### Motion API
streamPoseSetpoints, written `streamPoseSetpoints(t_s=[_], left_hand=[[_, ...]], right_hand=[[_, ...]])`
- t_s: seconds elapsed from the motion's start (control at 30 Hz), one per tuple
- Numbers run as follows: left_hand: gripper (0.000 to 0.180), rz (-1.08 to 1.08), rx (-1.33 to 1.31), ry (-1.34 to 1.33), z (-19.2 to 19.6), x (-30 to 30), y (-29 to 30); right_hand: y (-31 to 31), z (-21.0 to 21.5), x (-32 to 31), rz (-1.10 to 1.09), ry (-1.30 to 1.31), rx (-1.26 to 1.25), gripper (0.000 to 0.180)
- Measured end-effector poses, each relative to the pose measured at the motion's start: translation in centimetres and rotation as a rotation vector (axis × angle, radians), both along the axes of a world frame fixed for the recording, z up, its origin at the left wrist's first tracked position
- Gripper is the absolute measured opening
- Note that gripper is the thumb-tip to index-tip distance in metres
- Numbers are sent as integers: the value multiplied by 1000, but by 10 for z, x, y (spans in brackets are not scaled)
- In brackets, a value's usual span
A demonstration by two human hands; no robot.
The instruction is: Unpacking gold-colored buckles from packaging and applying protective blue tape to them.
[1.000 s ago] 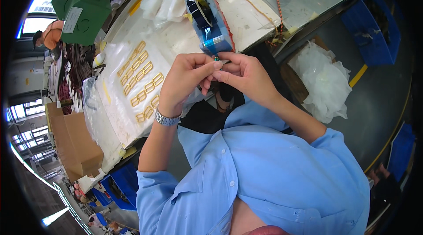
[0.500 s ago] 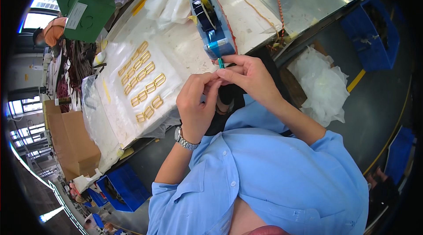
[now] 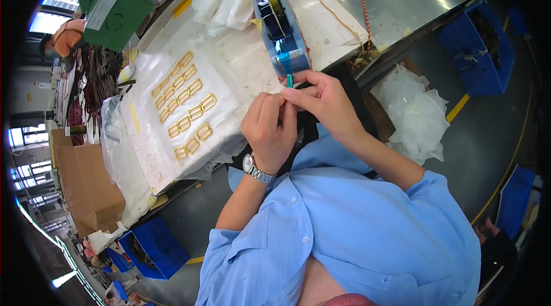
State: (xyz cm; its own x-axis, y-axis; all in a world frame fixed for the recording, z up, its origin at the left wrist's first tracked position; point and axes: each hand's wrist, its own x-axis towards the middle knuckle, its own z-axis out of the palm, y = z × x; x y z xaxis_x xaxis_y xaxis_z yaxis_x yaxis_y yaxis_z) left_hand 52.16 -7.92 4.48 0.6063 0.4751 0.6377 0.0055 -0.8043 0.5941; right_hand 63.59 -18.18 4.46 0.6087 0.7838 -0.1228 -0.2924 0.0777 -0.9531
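Note:
Close together at the near edge of the table, both my hands are closed in pinches. My right hand (image 3: 325, 102) has its thumb and forefinger around a narrow teal strip of tape (image 3: 290, 81), which hangs from the front of the blue tape dispenser (image 3: 293, 59). Against the right thumb, the fingertips of my left hand (image 3: 268, 125) press together; whatever they hold is hidden. To the left of the dispenser, gold-coloured metal buckles (image 3: 186, 96) lie in several rows on a white plastic sheet (image 3: 221, 85).
A green metal machine (image 3: 115, 5) stands at the far left. Crumpled clear plastic bags (image 3: 410, 114) fill a box on the right. Blue bins (image 3: 152, 248) sit on the floor at both sides. An open cardboard box (image 3: 86, 182) is left of the table (image 3: 338, 45).
My left hand has shifted slightly to the right and turned, its fingers now closer together. The right hand stays by the dispenser with the tape strip. The whole view has shifted slightly.

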Motion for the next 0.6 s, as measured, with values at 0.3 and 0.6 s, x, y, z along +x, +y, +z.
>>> streamPoseSetpoints(t_s=[0.3, 0.6], left_hand=[[18, -37, -82, 168, 17, 5, -3], [24, -23, -159, 304, 41, 11, 8]], right_hand=[[2, -3, 4, 3, 167, 58, 35], [5, 3, 3, 46, 263, 115, 36]])
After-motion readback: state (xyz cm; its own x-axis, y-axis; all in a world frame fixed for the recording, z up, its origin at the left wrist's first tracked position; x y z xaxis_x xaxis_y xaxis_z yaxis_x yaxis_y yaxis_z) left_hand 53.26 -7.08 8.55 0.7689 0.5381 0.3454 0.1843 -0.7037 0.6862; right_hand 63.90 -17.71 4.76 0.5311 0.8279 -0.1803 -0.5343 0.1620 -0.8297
